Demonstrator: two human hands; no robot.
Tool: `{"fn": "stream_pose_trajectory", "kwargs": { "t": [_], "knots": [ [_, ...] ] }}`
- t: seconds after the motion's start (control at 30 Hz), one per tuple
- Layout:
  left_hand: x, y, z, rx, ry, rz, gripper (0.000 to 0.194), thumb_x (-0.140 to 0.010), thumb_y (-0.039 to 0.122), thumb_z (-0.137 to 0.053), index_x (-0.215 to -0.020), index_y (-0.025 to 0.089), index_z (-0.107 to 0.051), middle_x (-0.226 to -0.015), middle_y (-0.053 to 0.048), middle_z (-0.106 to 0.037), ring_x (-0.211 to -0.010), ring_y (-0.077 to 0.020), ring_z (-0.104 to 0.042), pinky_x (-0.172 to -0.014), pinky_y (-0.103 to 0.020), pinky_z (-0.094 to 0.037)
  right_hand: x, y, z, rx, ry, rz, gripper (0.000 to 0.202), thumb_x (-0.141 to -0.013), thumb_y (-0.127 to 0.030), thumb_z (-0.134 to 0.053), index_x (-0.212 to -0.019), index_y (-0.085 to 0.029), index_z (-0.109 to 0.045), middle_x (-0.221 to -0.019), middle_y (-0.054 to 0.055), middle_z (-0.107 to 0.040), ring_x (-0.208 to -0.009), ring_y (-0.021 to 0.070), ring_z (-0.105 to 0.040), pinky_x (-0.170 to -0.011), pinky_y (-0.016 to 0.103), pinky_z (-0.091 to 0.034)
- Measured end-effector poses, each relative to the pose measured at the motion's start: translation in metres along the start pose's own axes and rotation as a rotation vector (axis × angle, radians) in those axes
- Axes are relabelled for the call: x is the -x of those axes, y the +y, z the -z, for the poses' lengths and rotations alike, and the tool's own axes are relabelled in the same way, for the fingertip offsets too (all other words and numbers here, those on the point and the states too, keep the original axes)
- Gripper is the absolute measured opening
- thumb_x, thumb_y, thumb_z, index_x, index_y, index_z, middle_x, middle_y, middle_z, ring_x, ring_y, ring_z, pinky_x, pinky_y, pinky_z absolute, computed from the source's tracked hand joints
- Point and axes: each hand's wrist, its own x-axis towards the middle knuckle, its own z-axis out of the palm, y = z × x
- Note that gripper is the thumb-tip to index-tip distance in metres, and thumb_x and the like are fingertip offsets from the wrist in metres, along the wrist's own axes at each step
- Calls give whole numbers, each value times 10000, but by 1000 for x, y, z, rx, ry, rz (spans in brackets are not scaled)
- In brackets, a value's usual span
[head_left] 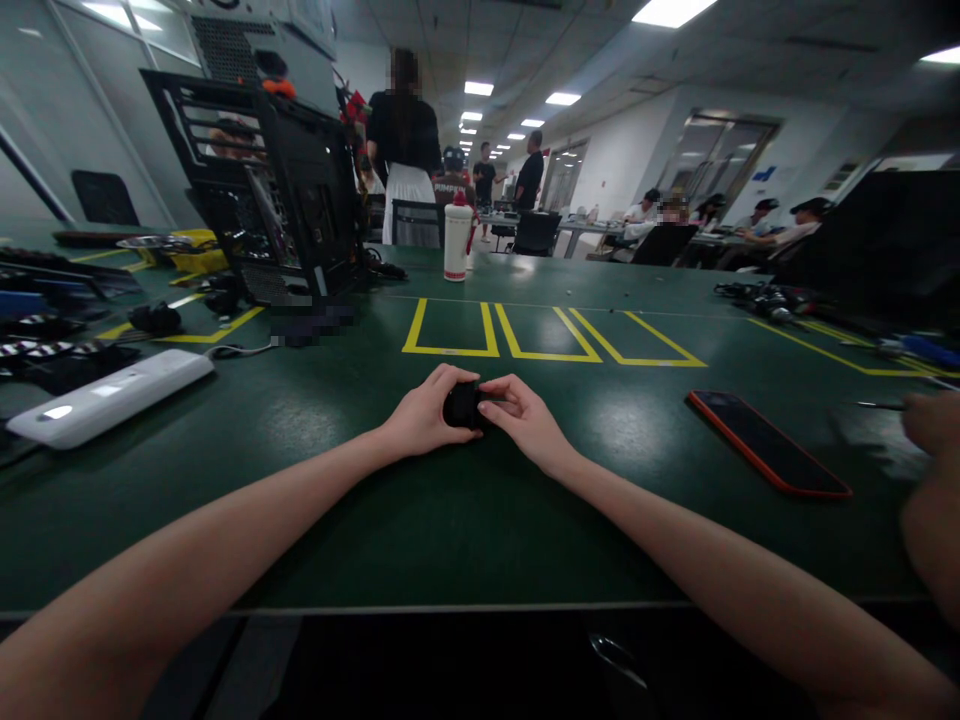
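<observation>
A small black object [460, 406] rests between my two hands, low over the green table [375, 540]. My left hand [429, 412] is curved around its left side, thumb below and fingers above. From the right, my right hand [525, 418] reaches it with thumb and fingertips pinched at its right edge. What exactly the black object is, I cannot make out. Yellow tape outlines [450, 351] lie on the table beyond my hands.
A white power strip [112, 395] lies left, a black computer case [285, 190] behind it. A white bottle [457, 240] stands at the back. An orange-edged phone [765, 445] lies right, near another person's hand [930, 425]. Cables and parts sit at both sides.
</observation>
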Motion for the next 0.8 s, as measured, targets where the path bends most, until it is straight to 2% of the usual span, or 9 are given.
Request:
{"fn": "stream_pose_trajectory", "kwargs": {
  "t": [0.13, 0.33, 0.5, 0.63, 0.73, 0.8],
  "knots": [
    [1, 1, 1, 9, -2, -14, 588, -614, 344, -696, -1111, 244, -399, -1087, -45, -474, -988, -221, -510, -816, -382, -456, 1, 0, 2, 7, -41, -21, 297, -761, -229, -576, -1053, -209, -526, -1063, 42, -566, -1037, 175, -541, -943, 374, -413],
    [0, 0, 0, 3, 16, -16, 596, -618, 337, -693, -1126, 240, -396, -1081, -44, -476, -983, -213, -509, -807, -364, -456, 6, -2, 0, -66, -94, 2, 300, -708, -170, -630, -976, -229, -508, -1029, 10, -539, -1019, 173, -555, -874, 341, -471],
    [0, -1, -2, 5, 22, -19, 605, -609, 357, -697, -1124, 240, -401, -1080, -44, -477, -982, -214, -507, -810, -367, -452, 3, 0, -3, -52, -52, 15, 196, -742, -224, -599, -918, -219, -514, -955, 7, -549, -961, 161, -573, -842, 331, -482],
    [0, -1, -1, 4, 16, -7, 593, -612, 355, -693, -1118, 241, -403, -1072, -44, -482, -974, -214, -510, -806, -369, -451, 1, 1, -2, 13, -21, 4, 288, -744, -213, -593, -1017, -219, -501, -1041, 32, -542, -1012, 170, -546, -905, 358, -445],
    [0, -1, -1, 3, 4, -5, 595, -616, 359, -689, -1122, 241, -398, -1079, -47, -479, -973, -215, -509, -800, -367, -452, 2, 2, 0, 14, -65, -15, 338, -747, -198, -584, -1070, -219, -488, -1101, 45, -529, -1050, 181, -532, -933, 382, -425],
    [0, -1, -1, 4, 6, -14, 592, -621, 353, -686, -1124, 240, -395, -1084, -48, -476, -979, -213, -506, -802, -364, -451, 4, 2, 0, -19, -94, -6, 336, -727, -179, -605, -1039, -224, -490, -1085, 33, -529, -1043, 180, -537, -927, 384, -431]
  ]
}}
